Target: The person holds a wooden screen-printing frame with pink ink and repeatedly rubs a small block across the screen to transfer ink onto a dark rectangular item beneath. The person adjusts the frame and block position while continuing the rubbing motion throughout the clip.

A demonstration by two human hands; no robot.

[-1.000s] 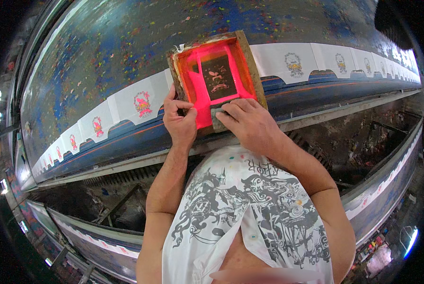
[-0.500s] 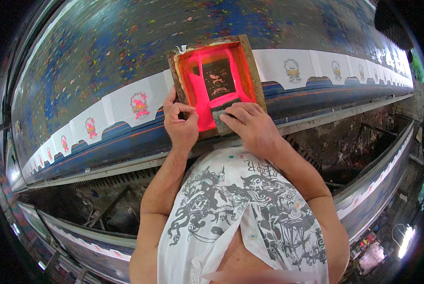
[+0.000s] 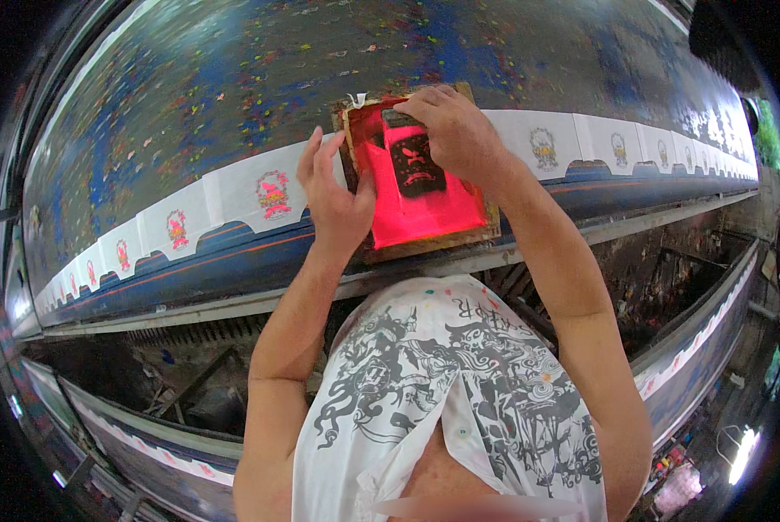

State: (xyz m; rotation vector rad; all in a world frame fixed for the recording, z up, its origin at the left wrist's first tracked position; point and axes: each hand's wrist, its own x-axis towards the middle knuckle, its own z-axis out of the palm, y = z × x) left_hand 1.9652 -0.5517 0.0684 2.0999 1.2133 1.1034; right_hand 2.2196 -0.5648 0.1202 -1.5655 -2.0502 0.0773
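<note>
A wooden printing frame (image 3: 425, 245) with a bright pink mesh and a dark motif lies flat on the long printing table. My left hand (image 3: 331, 198) presses on the frame's left edge, fingers spread upward. My right hand (image 3: 449, 129) is at the frame's far end, closed over a dark squeegee (image 3: 399, 117) that rests on the mesh. White fabric pieces (image 3: 272, 191) with red prints lie in a row to the left. Unprinted-looking ones with pale outline prints (image 3: 544, 146) run to the right.
The table (image 3: 233, 78) is blue and speckled with paint, with a metal rail (image 3: 190, 304) along its near edge. A second table with white pieces (image 3: 686, 348) runs lower right. Dark floor clutter (image 3: 190, 391) lies between them.
My right hand has travelled from the frame's near end to its far end with the squeegee. My left hand opened out flat on the left edge. The view shifted slightly.
</note>
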